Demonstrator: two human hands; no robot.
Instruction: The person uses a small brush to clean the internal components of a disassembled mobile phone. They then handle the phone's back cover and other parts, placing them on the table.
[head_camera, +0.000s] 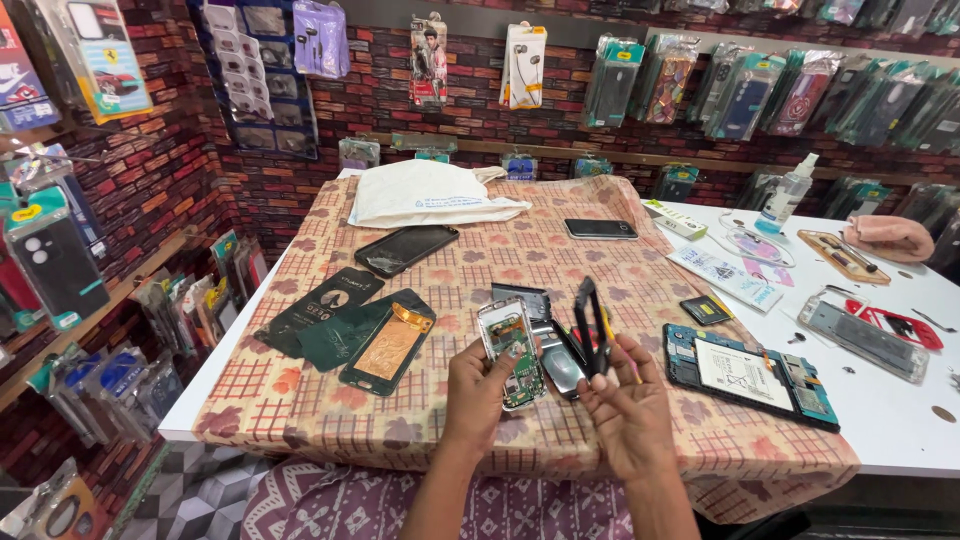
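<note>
Small opened phone body (510, 350) with bare green circuit board and pale frame, held upright in the left hand (478, 392), grip closed around its lower edge, just below frame centre. Black phone frame (590, 325), thin and seen edge-on, pinched in the right hand (628, 412), grip closed on its lower end, just beside the phone body at 3 o'clock. Something thin and yellow showing behind the right fingers, too small to identify. Between the two hands, a silver-grey part (560, 365) lying on the checked floral cloth (480, 250) over the tabletop (880, 400), partly hidden by the hands. At 9 o'clock of the phone body, a dark phone back with a copper-coloured inner plate (390, 345) and two dark green flat covers (320, 310). At 11 o'clock, a black phone with a cracked screen (405, 248); farther at 12, a white cloth bag (430, 195) and another black phone (600, 229). At 3 o'clock, an opened tablet showing its white battery (750, 375), lower right corner at the cloth edge. Farther right on bare white surface, a clear case (865, 335), a spray bottle (785, 195) and a pink cloth (890, 237), cut off near the frame edge. Wrists and forearms only partly in view; packaged phone cases on the brick-pattern wall (150, 180).
</note>
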